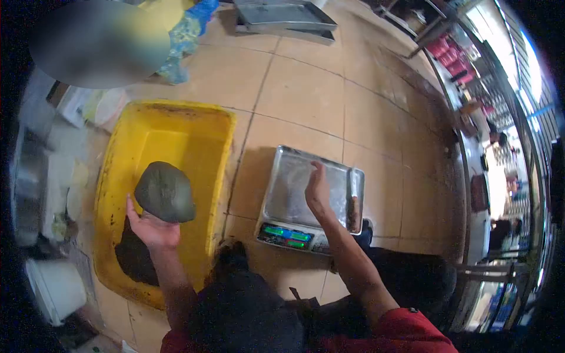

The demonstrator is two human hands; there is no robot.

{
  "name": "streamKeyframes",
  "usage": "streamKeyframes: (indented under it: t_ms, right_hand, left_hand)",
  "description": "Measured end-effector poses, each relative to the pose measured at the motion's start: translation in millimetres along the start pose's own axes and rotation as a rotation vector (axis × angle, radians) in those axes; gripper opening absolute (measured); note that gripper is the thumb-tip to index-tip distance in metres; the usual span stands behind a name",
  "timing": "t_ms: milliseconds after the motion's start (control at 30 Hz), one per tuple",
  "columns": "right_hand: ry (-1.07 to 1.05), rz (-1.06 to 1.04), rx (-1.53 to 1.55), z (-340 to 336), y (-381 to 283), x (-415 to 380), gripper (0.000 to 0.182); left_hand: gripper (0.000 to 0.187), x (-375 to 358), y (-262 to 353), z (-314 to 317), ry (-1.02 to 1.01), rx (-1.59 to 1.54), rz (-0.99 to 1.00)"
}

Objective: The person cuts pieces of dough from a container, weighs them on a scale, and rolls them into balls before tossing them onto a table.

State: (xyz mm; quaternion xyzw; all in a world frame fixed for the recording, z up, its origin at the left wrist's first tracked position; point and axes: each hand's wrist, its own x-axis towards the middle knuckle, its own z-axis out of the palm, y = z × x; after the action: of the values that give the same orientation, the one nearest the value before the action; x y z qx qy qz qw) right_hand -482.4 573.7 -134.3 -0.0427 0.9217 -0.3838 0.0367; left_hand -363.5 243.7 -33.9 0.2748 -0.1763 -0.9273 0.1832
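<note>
My left hand (154, 230) supports a smooth, dark grey-green lump of dough (165, 192) from below, over a yellow plastic tub (226, 135). More dark dough (134, 256) lies in the near part of the tub, partly behind my forearm. My right hand (318, 191) is over the metal pan of a digital scale (288, 176), seen edge-on with fingers stretched out and nothing visible in it. A knife (354, 206) with a brownish handle lies along the pan's right side. The scale's display (286, 236) is lit, but its digits are too small to read.
Metal trays (285, 17) are stacked on the tiled floor (300, 82) at the far side. A white bucket (57, 288) stands at the left. A long table (468, 147) with pink items runs along the right. Another person, partly blurred, is at the upper left.
</note>
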Motion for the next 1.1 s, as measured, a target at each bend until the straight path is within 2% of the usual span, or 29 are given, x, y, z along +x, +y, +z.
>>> streamKeyframes:
  t_ms: [67,100,200,233,333,367,400,433,467,500,533,600,667,767,800,833,867,933,1000,1033,1067,1100]
  right_hand:
    - [0.203,-0.037,-0.346,17,63,-18,0.063]
    - [0.017,-0.009,-0.57,27,92,-29,0.07]
    - [-0.085,-0.219,-0.708,13,95,-34,0.071]
    - [-0.127,-0.312,-0.646,-1,97,-30,0.072]
    - [0.161,0.093,-0.73,15,115,-35,0.073]
    - [0.129,0.197,-0.713,29,103,-42,0.075]
    - [-0.023,0.19,-0.702,36,88,-52,0.077]
    - [-0.239,0.15,-0.625,31,62,-61,0.074]
    - [-0.276,0.191,-0.236,21,48,-57,0.073]
    - [-0.311,0.22,0.155,12,36,-50,0.071]
    - [-0.349,0.243,0.55,1,21,-44,0.07]
    - [0.096,-0.037,0.495,-44,-55,-39,0.06]
    - [0.4,-0.384,0.343,-74,-113,-41,0.045]
    - [0.337,-0.477,-0.05,-63,-127,-39,0.049]
    - [0.312,-0.316,0.211,-55,-119,-35,0.05]
    - [0.275,-0.157,0.469,-40,-100,-31,0.051]
    - [0.226,0.007,0.723,-31,-89,-30,0.052]
    - [-0.138,0.38,1.567,-29,-83,-37,0.052]
    - [-0.222,0.577,1.7,-40,-79,-42,0.051]
    - [-0.209,0.549,1.618,-43,-78,-40,0.055]
    - [-0.232,0.511,1.638,-46,-71,-37,0.059]
    - [-0.118,0.531,1.49,-50,-66,-36,0.06]
  left_hand:
    - [0.065,-3,-17,20,0.014,0.036,-0.041]
    - [0.066,-5,-27,30,0.02,0.053,-0.057]
    - [0.066,-7,-50,52,-0.032,0.087,-0.184]
    - [0.066,-5,-55,58,-0.003,0.095,-0.238]
    - [0.066,-9,-73,68,-0.16,0.126,-0.291]
    - [0.065,-12,-76,76,-0.124,0.171,-0.32]
    - [0.064,-15,-83,82,-0.144,0.183,-0.346]
    - [0.063,-16,-90,86,-0.165,0.197,-0.371]
    - [0.062,-16,-97,90,-0.189,0.212,-0.394]
    - [0.056,-7,-112,86,-0.317,0.212,-0.347]
    - [0.054,-2,-124,83,-0.327,0.286,-0.354]
    - [0.05,2,-143,80,-0.331,0.447,-0.363]
    - [0.046,0,-156,81,-0.351,0.53,-0.33]
    - [0.041,-20,-160,96,-0.39,0.65,-0.198]
    - [0.04,-27,-160,102,-0.407,0.682,-0.131]
    - [0.039,-26,-167,102,-0.374,0.766,0.058]
    - [0.045,-34,-169,105,-0.425,1.016,0.387]
    - [0.044,-41,-161,105,-0.512,1.11,0.127]
    - [0.046,-33,-158,109,-0.491,0.64,-0.395]
    - [0.049,-27,-156,109,-0.473,0.402,-0.65]
    - [0.052,-22,-155,107,-0.462,0.513,-0.483]
    - [0.055,-17,-156,102,-0.442,0.616,-0.314]
